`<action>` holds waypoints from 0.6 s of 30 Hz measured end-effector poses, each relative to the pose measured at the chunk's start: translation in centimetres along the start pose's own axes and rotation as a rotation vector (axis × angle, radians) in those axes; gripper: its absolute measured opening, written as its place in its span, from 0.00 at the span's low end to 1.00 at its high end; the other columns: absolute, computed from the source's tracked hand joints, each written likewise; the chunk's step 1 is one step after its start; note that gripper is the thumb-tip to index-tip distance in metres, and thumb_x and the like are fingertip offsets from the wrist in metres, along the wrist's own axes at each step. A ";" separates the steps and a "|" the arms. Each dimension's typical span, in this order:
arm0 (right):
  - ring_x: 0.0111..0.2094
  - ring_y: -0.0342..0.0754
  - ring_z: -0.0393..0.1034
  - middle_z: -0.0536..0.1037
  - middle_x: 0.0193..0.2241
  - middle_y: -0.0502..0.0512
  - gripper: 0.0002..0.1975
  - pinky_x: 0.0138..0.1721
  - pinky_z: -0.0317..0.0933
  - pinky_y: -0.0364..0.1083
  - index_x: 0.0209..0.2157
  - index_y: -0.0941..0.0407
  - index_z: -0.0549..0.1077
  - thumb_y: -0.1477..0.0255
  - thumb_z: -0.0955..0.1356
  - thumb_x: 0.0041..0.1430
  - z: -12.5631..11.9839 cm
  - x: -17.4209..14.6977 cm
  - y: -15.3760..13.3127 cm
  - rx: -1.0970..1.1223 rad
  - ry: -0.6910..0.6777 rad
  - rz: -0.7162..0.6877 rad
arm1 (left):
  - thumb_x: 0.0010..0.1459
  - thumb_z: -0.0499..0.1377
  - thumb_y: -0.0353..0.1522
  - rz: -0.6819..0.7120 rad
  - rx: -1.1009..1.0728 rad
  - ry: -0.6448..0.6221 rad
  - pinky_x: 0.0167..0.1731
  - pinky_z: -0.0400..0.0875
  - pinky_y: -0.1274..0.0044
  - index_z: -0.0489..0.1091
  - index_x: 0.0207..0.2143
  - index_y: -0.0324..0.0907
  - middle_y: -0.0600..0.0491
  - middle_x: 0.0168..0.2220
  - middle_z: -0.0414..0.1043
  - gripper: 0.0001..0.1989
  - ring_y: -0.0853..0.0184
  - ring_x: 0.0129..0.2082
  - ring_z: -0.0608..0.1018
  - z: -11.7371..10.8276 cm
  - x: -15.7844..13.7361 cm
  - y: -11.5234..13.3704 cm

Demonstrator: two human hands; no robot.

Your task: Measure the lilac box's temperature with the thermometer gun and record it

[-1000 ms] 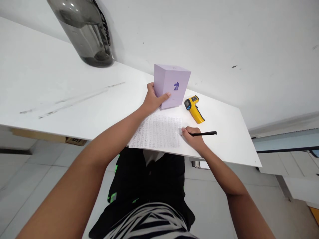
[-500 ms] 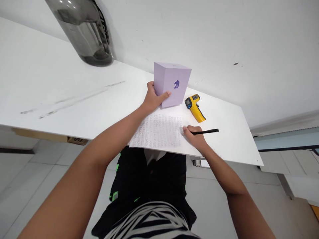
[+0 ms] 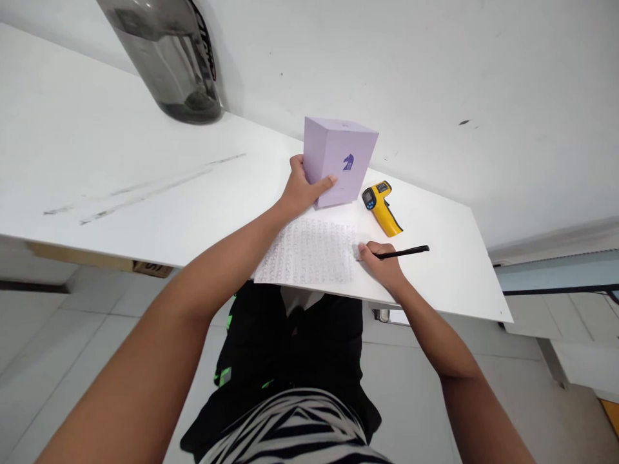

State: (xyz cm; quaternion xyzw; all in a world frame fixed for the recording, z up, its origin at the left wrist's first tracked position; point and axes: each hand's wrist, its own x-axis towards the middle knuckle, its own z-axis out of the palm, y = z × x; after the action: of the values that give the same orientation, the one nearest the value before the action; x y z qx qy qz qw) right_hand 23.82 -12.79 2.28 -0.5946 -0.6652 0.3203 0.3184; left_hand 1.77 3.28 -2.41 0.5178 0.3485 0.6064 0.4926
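Note:
My left hand (image 3: 302, 187) grips a lilac box (image 3: 355, 171) by its lower left corner, thumb across the front face. A dark blue horse-head mark is printed on that face. The box stands upright at the back of the table, tilted slightly. Closed around a black pen (image 3: 406, 252), my right hand (image 3: 380, 260) rests at the right edge of a sheet of paper (image 3: 309, 254). Rows of handwriting cover the sheet. The pen's tip is hidden by my fingers. Just behind my right hand lies a yellow and black infrared thermometer (image 3: 383, 207).
A grey see-through bottle (image 3: 176, 64) with liquid in it stands at the back left, near the wall. The white table (image 3: 449, 258) ends in a corner on the right. Its front edge runs just above my lap. Dark scuffs mark the left part.
The whole view has shifted slightly, so things sit a little further right. Both hands keep their holds on the box and the pen.

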 end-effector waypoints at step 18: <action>0.21 0.44 0.57 0.61 0.15 0.48 0.30 0.25 0.53 0.46 0.15 0.52 0.58 0.49 0.67 0.60 -0.1 0.1 0.6 -0.005 0.051 -0.031 | 0.50 0.73 0.46 0.027 0.026 -0.005 0.64 0.65 0.48 0.55 0.55 0.54 0.46 0.60 0.63 0.38 0.46 0.67 0.66 0.0 0.0 -0.1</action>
State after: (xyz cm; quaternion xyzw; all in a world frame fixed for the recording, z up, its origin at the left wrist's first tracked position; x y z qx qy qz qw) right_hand 24.28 -12.68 1.84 -0.5930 -0.6667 0.2985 0.3387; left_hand 1.75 3.33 -2.49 0.5303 0.3484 0.6071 0.4784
